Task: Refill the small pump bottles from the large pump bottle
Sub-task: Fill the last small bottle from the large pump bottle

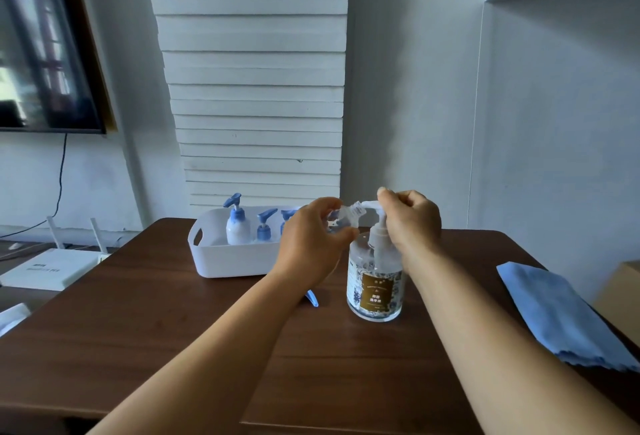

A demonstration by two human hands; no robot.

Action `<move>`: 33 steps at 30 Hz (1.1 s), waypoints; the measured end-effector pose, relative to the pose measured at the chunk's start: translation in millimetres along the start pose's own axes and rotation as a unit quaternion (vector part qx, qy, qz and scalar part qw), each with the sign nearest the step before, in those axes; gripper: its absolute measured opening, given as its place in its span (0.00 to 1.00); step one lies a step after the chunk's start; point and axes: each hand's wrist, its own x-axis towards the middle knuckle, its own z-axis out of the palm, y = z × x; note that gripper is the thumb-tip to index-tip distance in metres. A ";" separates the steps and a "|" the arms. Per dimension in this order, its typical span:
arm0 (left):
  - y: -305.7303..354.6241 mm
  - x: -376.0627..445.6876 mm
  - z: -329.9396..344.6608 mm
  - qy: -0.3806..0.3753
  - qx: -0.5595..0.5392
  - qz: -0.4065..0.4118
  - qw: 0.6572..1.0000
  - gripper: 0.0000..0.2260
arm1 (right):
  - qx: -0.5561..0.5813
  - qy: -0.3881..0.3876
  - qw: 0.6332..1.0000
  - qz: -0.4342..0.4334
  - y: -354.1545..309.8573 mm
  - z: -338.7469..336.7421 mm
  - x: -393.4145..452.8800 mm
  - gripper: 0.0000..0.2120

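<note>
1. On desk (173, 313) centre: large pump bottle (375, 282) upright; your right hand (412, 219) clenched on its pump head (372, 206).
2. Your left hand (311, 240) grasps small clear bottle (348, 218), tilted at the nozzle.
3. Tray (228, 258), 11 o'clock, holds three small pump bottles (238, 226).

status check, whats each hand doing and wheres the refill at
Left hand holds small clear bottle tilted at the spout. Right hand on large pump bottle pump head. Loose blue pump on table; nothing blocking.
</note>
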 end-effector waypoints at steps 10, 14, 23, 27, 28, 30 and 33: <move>2.8 2.5 6.9 -0.022 0.033 0.007 0.999 0.21 | -0.039 -0.030 0.999 0.004 10.3 1.1 0.2 0.11; 5.6 4.0 4.4 -0.019 0.020 0.000 1.000 0.21 | -0.059 -0.046 0.997 0.010 -0.5 -3.7 2.9 0.12; 1.2 2.8 6.7 -0.031 0.024 0.006 0.999 0.21 | -0.041 -0.040 0.998 0.012 7.4 -1.8 -2.1 0.13; 7.2 7.3 1.9 -0.023 0.015 0.011 1.000 0.20 | -0.032 -0.041 0.999 0.004 -0.9 -3.9 6.4 0.14; 7.0 8.6 2.3 -0.023 0.018 0.014 0.999 0.20 | -0.029 -0.037 0.999 0.001 0.8 -3.5 6.6 0.14; 4.1 8.2 4.9 -0.031 0.025 0.015 0.999 0.20 | -0.040 -0.032 0.999 -0.004 6.3 -1.5 3.5 0.13; 1.0 5.0 5.6 -0.036 0.028 0.012 0.999 0.20 | -0.056 -0.036 0.998 -0.002 8.7 -1.1 -0.3 0.13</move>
